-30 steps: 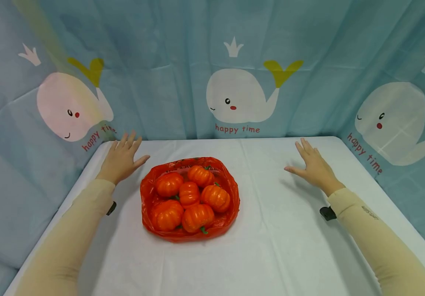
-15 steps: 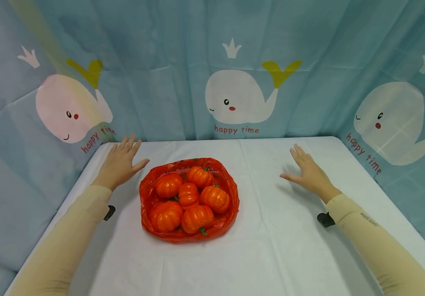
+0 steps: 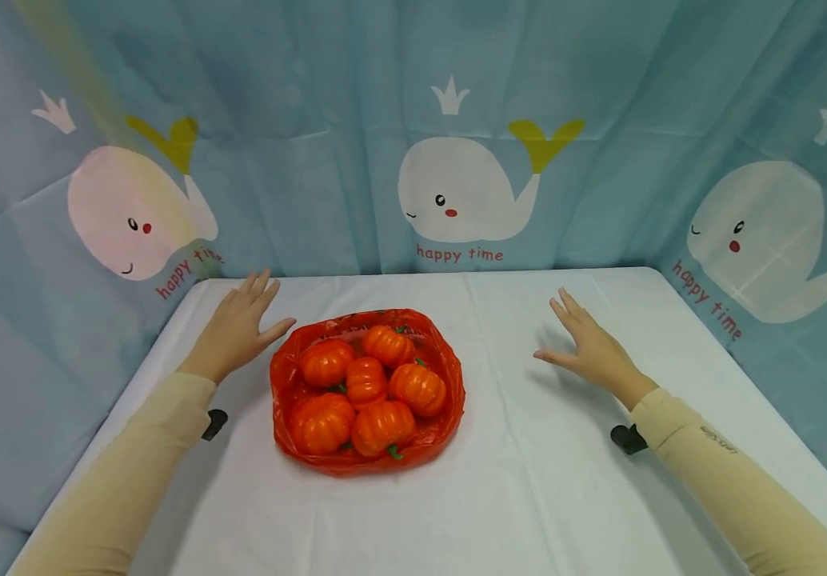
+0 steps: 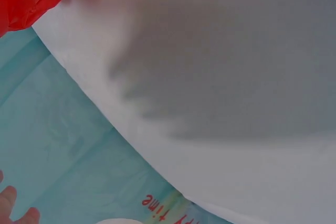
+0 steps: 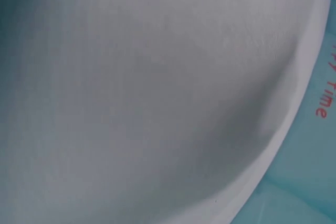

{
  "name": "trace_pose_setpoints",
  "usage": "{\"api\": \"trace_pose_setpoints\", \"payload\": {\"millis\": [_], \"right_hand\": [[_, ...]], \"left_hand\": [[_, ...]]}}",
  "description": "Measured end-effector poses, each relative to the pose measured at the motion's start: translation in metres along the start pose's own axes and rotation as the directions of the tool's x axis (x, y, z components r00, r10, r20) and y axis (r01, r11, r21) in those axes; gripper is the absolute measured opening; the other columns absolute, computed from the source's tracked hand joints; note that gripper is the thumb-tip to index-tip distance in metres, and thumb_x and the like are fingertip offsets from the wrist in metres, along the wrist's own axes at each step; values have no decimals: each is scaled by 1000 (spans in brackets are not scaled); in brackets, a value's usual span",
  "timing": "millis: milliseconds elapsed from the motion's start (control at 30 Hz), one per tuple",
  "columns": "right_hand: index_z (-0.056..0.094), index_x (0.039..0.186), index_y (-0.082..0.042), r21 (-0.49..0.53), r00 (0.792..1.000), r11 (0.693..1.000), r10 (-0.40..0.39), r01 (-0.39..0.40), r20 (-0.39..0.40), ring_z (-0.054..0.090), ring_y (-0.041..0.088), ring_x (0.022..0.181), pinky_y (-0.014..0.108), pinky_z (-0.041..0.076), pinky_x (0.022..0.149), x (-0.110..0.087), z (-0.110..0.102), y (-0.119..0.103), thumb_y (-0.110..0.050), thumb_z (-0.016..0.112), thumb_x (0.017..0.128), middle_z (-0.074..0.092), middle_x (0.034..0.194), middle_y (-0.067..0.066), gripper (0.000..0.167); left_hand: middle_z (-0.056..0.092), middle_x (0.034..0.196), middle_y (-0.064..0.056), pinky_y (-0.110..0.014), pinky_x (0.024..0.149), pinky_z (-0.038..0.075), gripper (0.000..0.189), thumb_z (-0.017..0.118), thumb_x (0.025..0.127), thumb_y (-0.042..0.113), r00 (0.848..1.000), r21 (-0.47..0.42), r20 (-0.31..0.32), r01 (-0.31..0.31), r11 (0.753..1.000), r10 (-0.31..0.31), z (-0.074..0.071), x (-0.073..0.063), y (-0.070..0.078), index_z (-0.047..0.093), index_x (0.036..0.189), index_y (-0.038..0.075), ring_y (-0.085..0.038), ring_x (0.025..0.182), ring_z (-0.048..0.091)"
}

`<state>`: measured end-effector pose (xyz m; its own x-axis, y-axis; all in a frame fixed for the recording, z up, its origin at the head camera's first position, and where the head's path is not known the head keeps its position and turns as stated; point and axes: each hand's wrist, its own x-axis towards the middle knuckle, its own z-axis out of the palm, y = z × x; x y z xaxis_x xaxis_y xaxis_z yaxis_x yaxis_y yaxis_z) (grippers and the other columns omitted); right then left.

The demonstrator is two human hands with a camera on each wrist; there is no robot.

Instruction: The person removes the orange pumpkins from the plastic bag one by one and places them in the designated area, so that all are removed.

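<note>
Your left hand (image 3: 235,328) is noted at the far-left side of the red plastic bag (image 3: 341,466), raised over the surface, fingers straight and spread wide, the thumb stretched toward the bag with its tip just beside the rim; contact between tip and rim cannot be confirmed. Your right hand (image 3: 593,350) is well apart from the bag, to the right of it, fingers extended, thumb held away from them and directed toward the bag; this hand is likewise wide, and its shadow falls beneath it. A black device (image 3: 215,424) shows under your left wrist, left of the bag, and a second black device (image 3: 628,439) under your right wrist, well to its right. Both arms wear cream sleeves (image 3: 745,488), the right one bearing small dark lettering. The bag sits upright, mouth upward and rim spread, dark print visible along its far inner wall. Inside it lie six orange pumpkins (image 3: 366,383), one in the middle and five around it, several with green stems in sight. Beneath the bag runs a white tablecloth (image 3: 413,528), lightly creased. Beyond the bag and to either side hangs a blue curtain (image 3: 298,200) printed with whales (image 3: 457,192), crowns and red "happy time" lettering.
</note>
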<state>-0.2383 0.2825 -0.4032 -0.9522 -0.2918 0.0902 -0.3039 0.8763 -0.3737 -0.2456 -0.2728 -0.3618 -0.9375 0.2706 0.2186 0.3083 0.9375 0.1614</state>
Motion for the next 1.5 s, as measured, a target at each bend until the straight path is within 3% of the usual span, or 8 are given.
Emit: {"api": "trace_pose_setpoints", "payload": {"millis": [400, 767, 1033, 1167, 1300, 1400, 1500], "right_hand": [[19, 160, -13, 22, 1000, 1000, -20, 20, -19, 17, 39, 152, 65, 27, 115, -6, 6, -10, -60, 69, 84, 4, 169, 6, 102], [22, 159, -13, 44, 998, 997, -57, 58, -29, 18, 36, 153, 62, 29, 116, -12, 13, -23, -58, 71, 84, 7, 169, 5, 100], [23, 159, -15, 62, 997, 995, -72, 74, -25, 21, 37, 152, 62, 31, 115, -15, 14, -35, -59, 72, 83, 7, 169, 4, 101], [19, 160, -17, 80, 996, 993, -82, 84, -17, 21, 36, 152, 62, 31, 115, -15, 14, -42, -58, 73, 83, 7, 169, 4, 103], [18, 160, -18, 105, 995, 989, -100, 102, -21, 21, 35, 152, 61, 30, 116, -16, 16, -48, -56, 75, 82, 9, 169, 4, 104], [19, 160, -17, 114, 993, 986, -118, 120, -28, 22, 35, 152, 60, 30, 116, -17, 18, -53, -54, 75, 82, 12, 168, 4, 103], [20, 160, -16, 128, 991, 983, -131, 134, -37, 23, 34, 152, 59, 30, 117, -18, 20, -58, -52, 76, 82, 15, 168, 6, 102]], "left_hand": [[20, 163, -23, -65, 117, 22, 79, 56, 97, 49, 996, -129, 74, 50, 990, -40, 1, -10, 2, 29, 154, 1, -44, 150, 19], [28, 160, -24, -62, 117, 26, 77, 55, 98, 49, 988, -147, 140, 82, 986, -62, 4, -20, 12, 32, 154, 1, -44, 148, 25], [38, 155, -23, -61, 113, 33, 73, 58, 98, 46, 989, -225, 128, 96, 970, -68, 7, -24, 16, 37, 152, 2, -45, 142, 37], [49, 147, -25, -59, 104, 45, 68, 62, 97, 40, 990, -330, 94, 127, 935, -101, 10, -25, 18, 41, 150, 3, -46, 132, 50], [59, 136, -25, -53, 96, 52, 63, 63, 97, 39, 985, -475, 86, 172, 863, -149, 14, -25, 21, 46, 148, 6, -45, 120, 61], [58, 139, -22, -51, 99, 50, 66, 63, 96, 44, 975, -556, 117, 220, 801, -187, 15, -24, 24, 47, 148, 8, -41, 125, 59], [56, 143, -20, -50, 101, 49, 69, 62, 94, 51, 965, -591, 151, 261, 763, -214, 17, -25, 26, 47, 149, 11, -40, 130, 55]]}}
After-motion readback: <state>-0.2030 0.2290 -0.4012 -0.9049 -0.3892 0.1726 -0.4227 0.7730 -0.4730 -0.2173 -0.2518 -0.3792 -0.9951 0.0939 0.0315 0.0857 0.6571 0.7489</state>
